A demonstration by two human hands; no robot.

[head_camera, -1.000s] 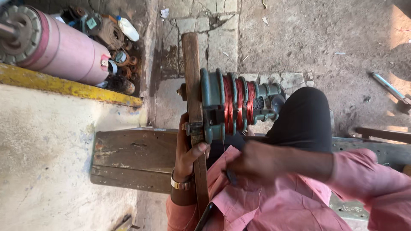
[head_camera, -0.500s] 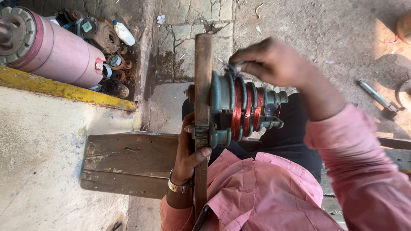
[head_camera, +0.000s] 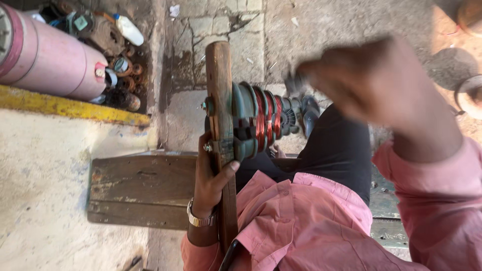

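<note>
My left hand (head_camera: 211,175) grips an upright wooden board (head_camera: 220,85) that carries a green coil former (head_camera: 243,123) wound with copper wire (head_camera: 266,118). The board stands between my knees over a wooden bench (head_camera: 135,188). My right hand (head_camera: 371,83) is raised and blurred to the right of the former, its fingers curled toward a small handle (head_camera: 293,83) at the former's far end. Whether it touches the handle cannot be told. A watch sits on my left wrist.
A large pink cylinder (head_camera: 45,55) lies at the top left on a yellow-edged concrete ledge (head_camera: 65,108). Beside it is a heap of small metal parts and a white bottle (head_camera: 128,30). Cracked stone floor lies ahead; round metal objects (head_camera: 469,95) sit at the right edge.
My right hand rose from my lap to the top of the former, then swung out to the right and closer to the camera. The left hand kept its grip on the board.
</note>
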